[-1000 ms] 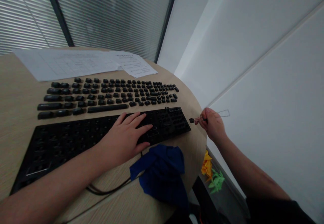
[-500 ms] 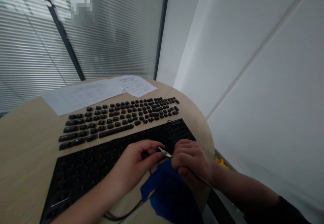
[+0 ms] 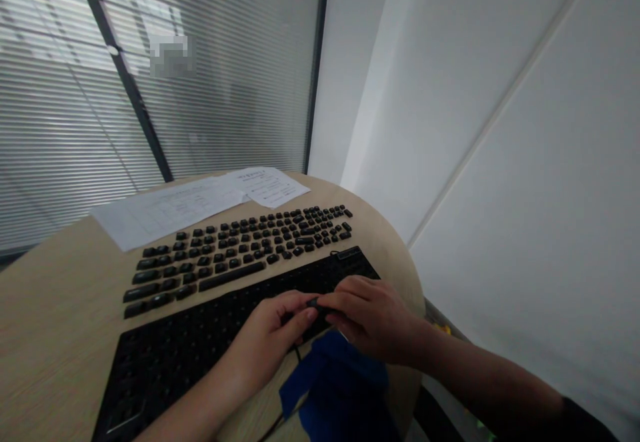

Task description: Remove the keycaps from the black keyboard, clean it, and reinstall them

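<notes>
My left hand (image 3: 267, 329) reaches over the black keyboard base (image 3: 200, 329), thumb and fingers pinched on a small black piece (image 3: 313, 302). My right hand (image 3: 375, 312) meets it from the right, its fingers closed on the same piece. The fingers hide most of that piece, and I cannot tell its kind. Below the hands lies a crumpled blue cloth (image 3: 335, 382). A dark cable (image 3: 273, 427) runs beside it at the near edge. Without its keycaps, the keyboard base lies diagonally on the table.
Loose black keycaps (image 3: 250, 235) lie in keyboard rows behind the base on the round wooden table (image 3: 45, 322). Printed paper sheets (image 3: 170, 209) rest at the back. Blinds behind glass (image 3: 225, 95) and a white wall (image 3: 500, 129) stand beyond the table.
My right hand has moved left against my left fingertips. The silver connector that showed between the hands is now covered. The view has tilted slightly upward.
</notes>
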Action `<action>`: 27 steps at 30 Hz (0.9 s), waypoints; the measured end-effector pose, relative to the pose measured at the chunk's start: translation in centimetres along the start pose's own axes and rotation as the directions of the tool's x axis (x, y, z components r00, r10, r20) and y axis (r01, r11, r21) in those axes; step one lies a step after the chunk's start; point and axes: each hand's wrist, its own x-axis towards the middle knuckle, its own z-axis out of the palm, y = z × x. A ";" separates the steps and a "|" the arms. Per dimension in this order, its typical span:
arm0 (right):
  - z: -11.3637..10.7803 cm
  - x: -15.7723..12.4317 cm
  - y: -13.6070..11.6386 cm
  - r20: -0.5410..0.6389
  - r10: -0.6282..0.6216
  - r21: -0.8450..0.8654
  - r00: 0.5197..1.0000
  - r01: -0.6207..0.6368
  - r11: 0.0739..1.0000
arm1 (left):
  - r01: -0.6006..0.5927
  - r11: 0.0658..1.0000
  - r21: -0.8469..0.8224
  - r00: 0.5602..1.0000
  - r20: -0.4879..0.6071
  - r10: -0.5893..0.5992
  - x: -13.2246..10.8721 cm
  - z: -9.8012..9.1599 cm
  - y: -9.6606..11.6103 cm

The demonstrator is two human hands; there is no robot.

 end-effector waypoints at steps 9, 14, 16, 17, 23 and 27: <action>0.6 0.3 0.6 -0.006 -0.020 0.095 1.000 0.021 0.995 | -0.111 0.988 0.105 0.994 0.021 0.110 0.0 0.3 -0.5; -0.8 0.3 10.0 0.034 0.402 -0.053 0.915 -0.400 0.915 | -0.141 0.947 0.289 0.963 -0.183 0.199 -0.8 -1.3 0.4; -0.8 0.3 15.1 0.041 0.647 -0.145 0.761 -0.636 0.758 | -0.198 0.902 0.383 0.918 -0.251 0.308 -1.3 -2.5 1.1; -0.6 0.3 17.3 0.053 0.685 -0.157 0.727 -0.671 0.724 | -0.216 0.881 0.422 0.892 -0.281 0.353 -1.4 -3.1 1.4; 1.8 0.3 23.0 0.143 0.714 -0.142 0.685 -0.700 0.700 | -0.210 0.824 0.527 0.804 -0.386 0.452 -1.6 -5.1 1.9; 2.3 0.3 23.6 0.178 0.694 -0.132 0.698 -0.682 0.719 | -0.215 0.810 0.546 0.794 -0.385 0.470 -1.5 -5.3 1.4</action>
